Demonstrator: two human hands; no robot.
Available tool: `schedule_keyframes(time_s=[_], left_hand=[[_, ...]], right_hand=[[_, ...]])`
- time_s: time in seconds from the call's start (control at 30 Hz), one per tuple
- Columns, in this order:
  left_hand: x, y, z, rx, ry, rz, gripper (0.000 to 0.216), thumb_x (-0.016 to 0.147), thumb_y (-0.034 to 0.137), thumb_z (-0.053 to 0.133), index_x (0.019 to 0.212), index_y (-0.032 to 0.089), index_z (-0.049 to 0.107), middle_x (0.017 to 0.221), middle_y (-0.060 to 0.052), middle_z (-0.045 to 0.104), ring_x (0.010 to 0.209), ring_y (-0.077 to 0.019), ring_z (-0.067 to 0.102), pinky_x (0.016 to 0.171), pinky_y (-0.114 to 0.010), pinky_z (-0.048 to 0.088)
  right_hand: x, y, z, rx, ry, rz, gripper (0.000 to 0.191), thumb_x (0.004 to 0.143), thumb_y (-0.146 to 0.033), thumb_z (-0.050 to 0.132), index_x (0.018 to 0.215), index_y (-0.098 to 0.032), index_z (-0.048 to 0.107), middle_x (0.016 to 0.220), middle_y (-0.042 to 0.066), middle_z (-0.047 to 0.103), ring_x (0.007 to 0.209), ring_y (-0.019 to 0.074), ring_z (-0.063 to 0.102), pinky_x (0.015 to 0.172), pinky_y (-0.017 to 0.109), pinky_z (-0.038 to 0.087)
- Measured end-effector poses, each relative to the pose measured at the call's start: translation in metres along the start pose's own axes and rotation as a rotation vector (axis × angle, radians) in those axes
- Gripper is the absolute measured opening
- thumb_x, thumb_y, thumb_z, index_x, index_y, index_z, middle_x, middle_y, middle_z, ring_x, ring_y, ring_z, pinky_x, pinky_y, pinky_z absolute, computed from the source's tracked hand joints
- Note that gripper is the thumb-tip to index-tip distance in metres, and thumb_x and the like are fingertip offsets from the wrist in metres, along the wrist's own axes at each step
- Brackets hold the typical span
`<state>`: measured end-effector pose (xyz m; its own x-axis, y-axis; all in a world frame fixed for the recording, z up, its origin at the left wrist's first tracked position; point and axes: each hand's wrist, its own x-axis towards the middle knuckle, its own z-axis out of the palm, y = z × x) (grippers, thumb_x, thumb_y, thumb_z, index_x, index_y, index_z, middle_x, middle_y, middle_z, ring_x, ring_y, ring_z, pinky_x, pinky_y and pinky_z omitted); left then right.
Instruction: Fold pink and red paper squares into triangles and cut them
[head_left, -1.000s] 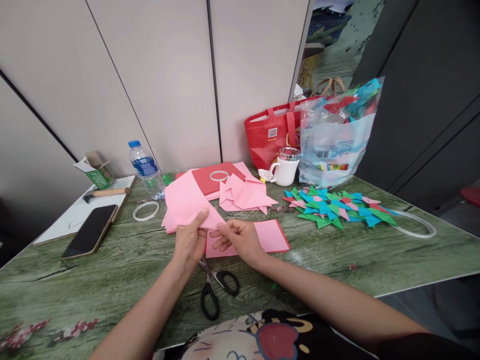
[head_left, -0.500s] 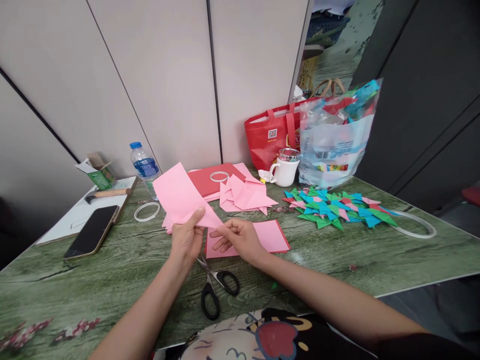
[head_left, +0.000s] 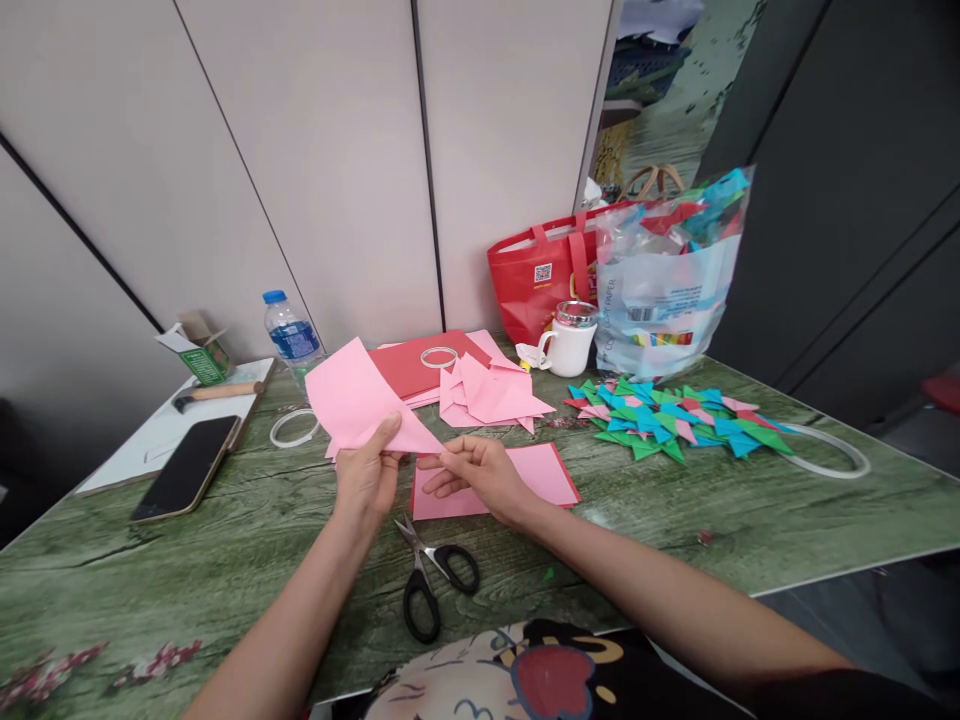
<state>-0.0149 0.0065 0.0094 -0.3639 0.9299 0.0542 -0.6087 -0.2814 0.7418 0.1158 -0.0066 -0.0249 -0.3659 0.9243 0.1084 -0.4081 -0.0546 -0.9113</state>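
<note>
A sheet of pink paper [head_left: 352, 393] is held up over the table, one edge folded across at a slant. My left hand [head_left: 369, 470] grips its lower edge, thumb on top and fingers underneath. With thumb and fingertips, my right hand [head_left: 484, 472] pinches the paper's pointed right corner. Below the hands lies a stack of pink sheets [head_left: 544, 474] with red paper showing at its edge. Scissors [head_left: 426, 575] with black handles rest partly spread in front of the stack. Behind it are folded pink pieces [head_left: 487, 392].
Red paper [head_left: 420, 362] with a tape ring on it lies at the back. A bottle [head_left: 291, 335], a phone [head_left: 187, 468] and a hammer [head_left: 217, 392] are at left. A white mug [head_left: 571, 342], colourful folded paper pieces [head_left: 675, 415] and a plastic bag [head_left: 667, 290] stand at right.
The held sheet's upper end has dipped slightly, and its surface curves more. Both hands keep their hold in nearly the same place.
</note>
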Motion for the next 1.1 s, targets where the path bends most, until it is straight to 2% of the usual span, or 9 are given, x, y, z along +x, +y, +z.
schedule_keyframes(time_s=[0.13,0.27,0.4,0.47,0.57,0.67,0.8,1.1], left_hand=[[0.0,0.001,0.0,0.008,0.006,-0.001,0.034,0.054,0.002,0.073,0.085,0.016,0.067,0.08,-0.003,0.071,0.066,-0.0124,0.063,0.056,-0.021,0.053],[-0.001,0.001,0.001,0.044,0.025,-0.014,0.035,0.052,0.002,0.073,0.084,0.015,0.067,0.084,-0.004,0.071,0.07,-0.0136,0.064,0.059,-0.021,0.052],[-0.003,-0.004,-0.001,0.102,0.005,-0.034,0.039,0.048,0.002,0.075,0.084,0.012,0.067,0.084,-0.006,0.071,0.072,-0.0152,0.064,0.062,-0.023,0.051],[-0.005,-0.007,-0.001,0.146,-0.027,-0.084,0.036,0.046,0.005,0.076,0.08,0.01,0.067,0.08,-0.008,0.071,0.068,-0.0162,0.064,0.061,-0.024,0.05],[-0.008,-0.009,-0.001,0.19,-0.069,-0.132,0.032,0.044,0.006,0.077,0.074,0.008,0.068,0.074,-0.008,0.071,0.061,-0.0154,0.063,0.058,-0.024,0.049],[-0.01,-0.01,0.0,0.215,-0.095,-0.145,0.031,0.043,0.007,0.078,0.073,0.008,0.068,0.069,-0.007,0.07,0.058,-0.0137,0.062,0.056,-0.023,0.048],[-0.01,-0.01,-0.001,0.222,-0.094,-0.152,0.031,0.044,0.008,0.079,0.074,0.008,0.069,0.068,-0.006,0.07,0.058,-0.0127,0.061,0.055,-0.021,0.048],[-0.008,-0.011,-0.004,0.2,-0.095,-0.181,0.028,0.045,0.008,0.078,0.072,0.006,0.068,0.07,-0.009,0.07,0.06,-0.0147,0.063,0.059,-0.024,0.049]], right_hand=[[-0.001,-0.001,-0.001,-0.011,-0.035,-0.001,0.034,0.067,-0.044,0.065,0.075,-0.014,0.05,0.08,0.009,0.07,0.056,0.0154,0.066,0.055,0.029,0.054],[0.001,-0.002,-0.004,-0.06,-0.022,0.014,0.032,0.064,-0.04,0.068,0.074,-0.014,0.053,0.076,0.006,0.068,0.063,0.016,0.067,0.065,0.033,0.054],[0.007,-0.005,-0.01,-0.151,0.106,-0.133,0.031,0.057,-0.033,0.073,0.076,-0.016,0.055,0.087,0.005,0.066,0.08,0.0166,0.064,0.079,0.036,0.051],[0.008,-0.006,-0.012,-0.223,0.089,-0.223,0.024,0.059,-0.03,0.072,0.071,-0.017,0.057,0.094,0.006,0.064,0.086,0.016,0.061,0.082,0.034,0.048],[0.009,-0.007,-0.015,-0.336,0.036,-0.3,0.013,0.064,-0.026,0.069,0.073,-0.017,0.065,0.095,0.006,0.062,0.088,0.0158,0.059,0.078,0.031,0.048],[0.008,-0.006,-0.017,-0.41,0.023,-0.348,0.02,0.066,-0.021,0.067,0.085,-0.02,0.068,0.095,0.004,0.061,0.086,0.0142,0.058,0.075,0.029,0.049],[0.008,-0.006,-0.018,-0.423,0.023,-0.327,0.025,0.065,-0.022,0.067,0.09,-0.022,0.068,0.098,0.004,0.062,0.077,0.0123,0.058,0.071,0.028,0.05],[0.008,-0.005,-0.019,-0.426,0.012,-0.312,0.026,0.065,-0.025,0.067,0.091,-0.023,0.068,0.099,0.005,0.061,0.076,0.0119,0.057,0.069,0.028,0.051]])
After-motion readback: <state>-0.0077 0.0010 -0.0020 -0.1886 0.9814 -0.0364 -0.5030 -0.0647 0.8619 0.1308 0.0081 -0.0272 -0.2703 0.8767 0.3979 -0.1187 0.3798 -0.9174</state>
